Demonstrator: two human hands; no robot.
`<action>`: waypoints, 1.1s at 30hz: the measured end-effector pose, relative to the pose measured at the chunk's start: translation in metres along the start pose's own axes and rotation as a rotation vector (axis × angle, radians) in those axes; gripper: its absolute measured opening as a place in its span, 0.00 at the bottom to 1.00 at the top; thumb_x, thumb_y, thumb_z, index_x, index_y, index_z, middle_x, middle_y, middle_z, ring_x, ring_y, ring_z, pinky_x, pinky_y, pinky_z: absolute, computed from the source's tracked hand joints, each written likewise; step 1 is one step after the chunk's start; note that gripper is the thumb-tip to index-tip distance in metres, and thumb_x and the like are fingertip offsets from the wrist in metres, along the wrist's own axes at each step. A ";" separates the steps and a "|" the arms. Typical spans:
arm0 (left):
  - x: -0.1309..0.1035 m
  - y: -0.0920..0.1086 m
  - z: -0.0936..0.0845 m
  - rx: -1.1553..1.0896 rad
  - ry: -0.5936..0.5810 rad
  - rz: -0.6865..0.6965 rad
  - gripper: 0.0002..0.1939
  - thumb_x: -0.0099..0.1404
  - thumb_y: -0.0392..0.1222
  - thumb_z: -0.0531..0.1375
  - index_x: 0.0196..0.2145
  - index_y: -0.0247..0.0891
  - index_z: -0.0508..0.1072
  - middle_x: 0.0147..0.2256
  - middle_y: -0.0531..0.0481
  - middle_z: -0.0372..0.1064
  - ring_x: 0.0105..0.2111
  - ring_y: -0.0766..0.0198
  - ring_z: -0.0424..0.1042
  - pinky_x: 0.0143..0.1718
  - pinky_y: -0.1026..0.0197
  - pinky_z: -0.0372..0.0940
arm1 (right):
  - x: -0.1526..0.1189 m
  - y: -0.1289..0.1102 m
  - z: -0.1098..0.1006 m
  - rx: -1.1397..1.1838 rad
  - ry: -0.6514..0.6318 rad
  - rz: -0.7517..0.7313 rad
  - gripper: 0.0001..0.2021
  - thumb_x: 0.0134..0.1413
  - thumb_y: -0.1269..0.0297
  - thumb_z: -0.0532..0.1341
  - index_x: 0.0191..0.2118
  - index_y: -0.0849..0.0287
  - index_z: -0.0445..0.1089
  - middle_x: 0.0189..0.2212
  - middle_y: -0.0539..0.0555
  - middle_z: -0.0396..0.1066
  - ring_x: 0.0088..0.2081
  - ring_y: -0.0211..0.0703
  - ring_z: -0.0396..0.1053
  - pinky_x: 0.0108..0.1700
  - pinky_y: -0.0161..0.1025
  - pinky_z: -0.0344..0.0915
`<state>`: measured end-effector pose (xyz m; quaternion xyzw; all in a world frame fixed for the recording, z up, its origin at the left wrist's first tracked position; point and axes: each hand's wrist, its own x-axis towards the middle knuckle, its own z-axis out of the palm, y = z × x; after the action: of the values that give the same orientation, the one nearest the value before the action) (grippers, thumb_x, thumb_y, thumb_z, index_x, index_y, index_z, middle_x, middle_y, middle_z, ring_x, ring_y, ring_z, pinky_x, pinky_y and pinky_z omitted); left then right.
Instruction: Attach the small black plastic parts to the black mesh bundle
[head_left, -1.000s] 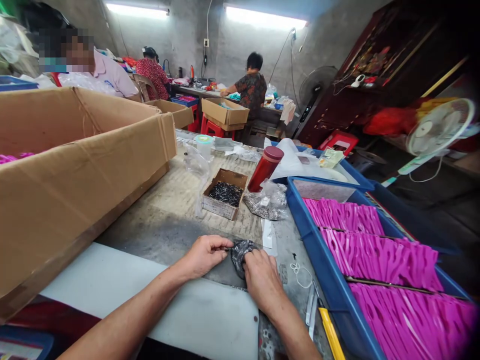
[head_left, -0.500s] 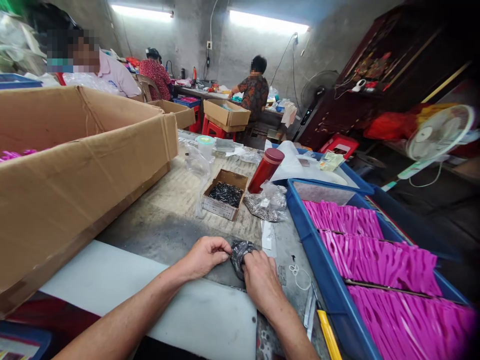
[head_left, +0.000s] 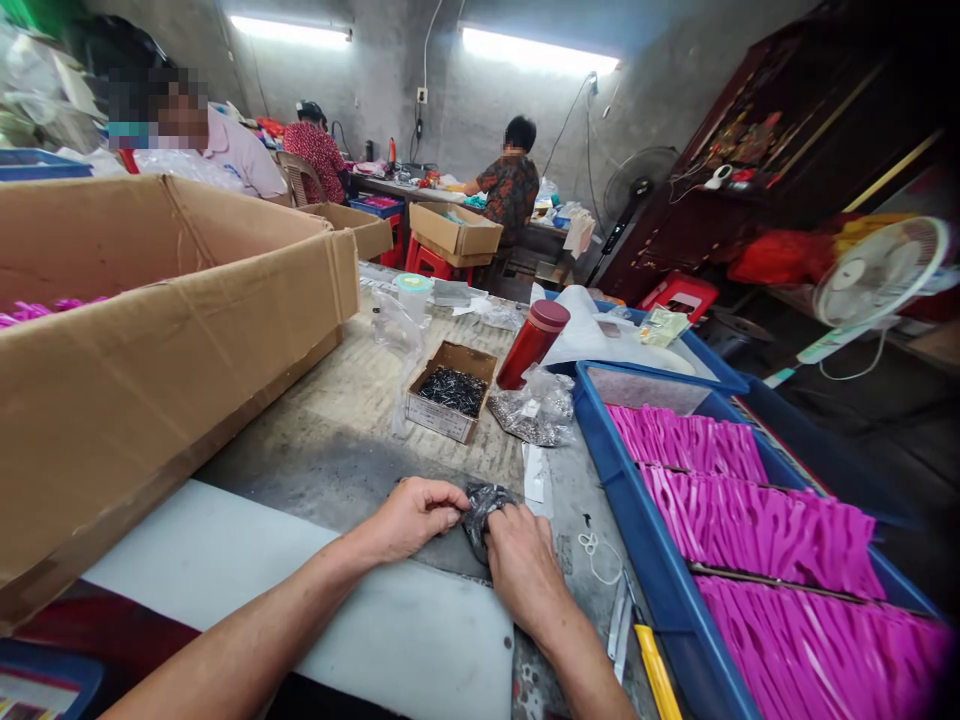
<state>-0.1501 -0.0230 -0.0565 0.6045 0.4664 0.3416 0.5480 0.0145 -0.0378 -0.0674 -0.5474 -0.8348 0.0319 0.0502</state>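
Note:
A small crumpled black plastic bag [head_left: 484, 508] lies on the dark worktop between my two hands. My left hand [head_left: 420, 515] is at its left edge, thumb and forefinger pinched together on the plastic. On the other side, my right hand [head_left: 525, 560] has its curled fingers pressed into the bag; the fingertips are hidden, so whatever lies inside cannot be made out. Beyond the hands stands an open carton [head_left: 446, 415] with many small dark pins or nails in it. Beside that carton is a clear bag [head_left: 532, 405] of small metallic pieces.
A big cardboard box [head_left: 172, 340] flanks the left. At right, a blue crate [head_left: 637, 540] holds rows of magenta strips [head_left: 757, 510]. A red flask [head_left: 532, 345], a yellow-handled tool [head_left: 656, 670] and a white cord [head_left: 596, 550] are nearby. Several people sit farther back.
The left hand's fingers have shifted slightly at the edge of the black bag. The right hand stays on it. The whole view has moved very slightly.

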 end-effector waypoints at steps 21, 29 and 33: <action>-0.002 0.001 0.003 -0.020 -0.021 -0.106 0.04 0.48 0.31 0.54 0.22 0.31 0.69 0.15 0.58 0.59 0.17 0.72 0.58 0.20 0.71 0.54 | -0.005 0.009 0.001 0.560 0.324 -0.126 0.10 0.49 0.75 0.50 0.35 0.59 0.65 0.28 0.54 0.67 0.32 0.43 0.62 0.34 0.39 0.61; -0.003 0.001 0.002 0.083 -0.018 -0.012 0.04 0.50 0.32 0.53 0.24 0.32 0.68 0.17 0.58 0.57 0.19 0.72 0.55 0.21 0.71 0.52 | -0.007 0.009 -0.005 0.611 0.349 -0.127 0.11 0.50 0.74 0.49 0.35 0.59 0.66 0.28 0.54 0.67 0.33 0.42 0.63 0.34 0.38 0.61; -0.004 0.003 0.002 0.135 -0.015 0.049 0.04 0.51 0.32 0.54 0.24 0.32 0.69 0.18 0.58 0.57 0.20 0.72 0.54 0.22 0.71 0.52 | -0.007 0.009 -0.004 0.677 0.347 -0.064 0.09 0.50 0.72 0.50 0.32 0.59 0.67 0.27 0.53 0.67 0.32 0.42 0.63 0.34 0.38 0.60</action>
<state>-0.1493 -0.0276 -0.0532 0.6539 0.4695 0.3180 0.5009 0.0263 -0.0410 -0.0645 -0.4708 -0.7727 0.2113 0.3697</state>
